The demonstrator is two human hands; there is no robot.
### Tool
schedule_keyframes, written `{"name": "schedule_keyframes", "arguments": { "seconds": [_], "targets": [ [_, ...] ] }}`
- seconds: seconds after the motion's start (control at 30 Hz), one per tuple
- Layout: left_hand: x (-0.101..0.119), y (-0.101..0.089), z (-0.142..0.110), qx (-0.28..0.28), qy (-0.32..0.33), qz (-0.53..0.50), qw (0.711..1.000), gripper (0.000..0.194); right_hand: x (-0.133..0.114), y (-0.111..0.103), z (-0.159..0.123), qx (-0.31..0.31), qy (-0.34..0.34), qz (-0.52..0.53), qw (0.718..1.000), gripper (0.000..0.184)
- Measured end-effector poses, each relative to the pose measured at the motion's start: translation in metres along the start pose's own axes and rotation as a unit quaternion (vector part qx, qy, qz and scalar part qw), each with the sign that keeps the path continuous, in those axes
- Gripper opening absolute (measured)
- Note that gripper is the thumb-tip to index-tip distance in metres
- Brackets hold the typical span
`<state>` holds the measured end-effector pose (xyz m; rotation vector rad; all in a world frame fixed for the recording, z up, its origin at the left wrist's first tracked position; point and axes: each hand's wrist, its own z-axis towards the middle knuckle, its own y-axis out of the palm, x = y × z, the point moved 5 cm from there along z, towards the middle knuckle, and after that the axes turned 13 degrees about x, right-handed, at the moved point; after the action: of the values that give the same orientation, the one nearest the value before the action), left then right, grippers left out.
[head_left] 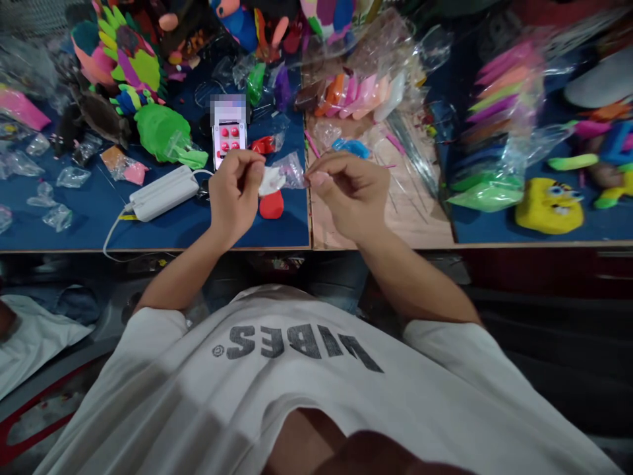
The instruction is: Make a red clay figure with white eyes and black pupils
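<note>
A small clear plastic packet (293, 170) with a lump of white modelling clay (271, 181) at its left end stretches between my hands over the table. My left hand (232, 198) pinches it at the white clay. On the other side, my right hand (353, 194) has its thumb and forefinger closed on the packet's right end. Below the packet a flat red clay piece (271, 206) lies on the blue surface. Just behind my left hand stands a phone (230, 140) showing red shapes on its screen.
A white power strip (165, 193) with a cable lies left. Coloured clay packs (353, 95) and thin metal rods (408, 155) lie on the wooden board (331, 221). Right are more packs (494, 158) and a yellow clay face (548, 206). Several clay figures (131, 59) fill the back.
</note>
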<state>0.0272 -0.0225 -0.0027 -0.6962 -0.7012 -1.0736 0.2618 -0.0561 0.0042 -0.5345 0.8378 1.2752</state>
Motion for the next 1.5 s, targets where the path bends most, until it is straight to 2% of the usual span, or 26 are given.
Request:
{"name": "schedule_keyframes", "arguments": {
  "seconds": [0.1,0.17,0.23,0.3,0.4,0.53,0.6,0.73,0.87,0.97,1.07,1.13,1.27,1.4,1.5],
  "targets": [
    [-0.029,0.034,0.035,-0.063,-0.026,-0.02,0.997,0.051,0.024,-0.008,0.042,0.007,-0.006,-0.04,0.999,0.047],
    [-0.046,0.062,0.054,-0.11,-0.034,0.005,0.993,0.034,0.04,-0.014,0.074,0.034,0.0,-0.046,0.998,0.052],
    [-0.062,0.088,0.065,-0.168,-0.068,0.034,0.983,0.021,0.057,-0.011,0.101,0.01,0.061,0.037,0.997,0.06],
    [-0.067,0.101,0.07,-0.201,-0.05,0.061,0.977,0.012,0.074,0.0,0.117,-0.054,0.145,0.135,0.979,0.062],
    [-0.062,0.091,0.076,-0.171,0.006,0.077,0.982,0.037,0.088,0.015,0.12,-0.111,0.207,0.172,0.957,0.056],
    [-0.042,0.058,0.076,-0.158,0.037,-0.002,0.987,0.044,0.096,0.028,0.097,-0.139,0.217,0.142,0.956,0.058],
    [-0.031,0.047,0.07,-0.168,0.054,-0.031,0.984,0.047,0.095,0.032,0.084,-0.145,0.168,0.101,0.97,0.055],
    [-0.024,0.035,0.052,-0.139,0.012,-0.063,0.988,0.056,0.081,0.028,0.064,-0.088,-0.026,-0.021,0.996,0.042],
    [-0.03,0.037,0.038,-0.157,-0.06,-0.145,0.975,0.053,0.072,0.028,0.049,-0.121,-0.193,-0.146,0.963,0.034],
    [-0.034,0.039,0.034,-0.169,-0.088,-0.176,0.966,0.053,0.071,0.026,0.045,-0.114,-0.269,-0.147,0.945,0.035],
    [-0.034,0.042,0.032,-0.199,-0.104,-0.193,0.955,0.052,0.073,0.023,0.044,-0.09,-0.31,-0.123,0.939,0.036],
    [-0.034,0.044,0.032,-0.216,-0.112,-0.204,0.948,0.05,0.074,0.023,0.042,-0.095,-0.329,-0.125,0.931,0.036],
    [-0.035,0.048,0.034,-0.239,-0.131,-0.228,0.935,0.058,0.076,0.023,0.039,-0.118,-0.317,-0.117,0.934,0.041],
    [-0.035,0.05,0.036,-0.258,-0.182,-0.232,0.92,0.066,0.068,0.024,0.036,-0.124,-0.363,-0.076,0.92,0.03],
    [-0.03,0.048,0.036,-0.278,-0.177,-0.203,0.922,0.062,0.064,0.027,0.037,-0.115,-0.379,-0.104,0.912,0.024]
  ]
}}
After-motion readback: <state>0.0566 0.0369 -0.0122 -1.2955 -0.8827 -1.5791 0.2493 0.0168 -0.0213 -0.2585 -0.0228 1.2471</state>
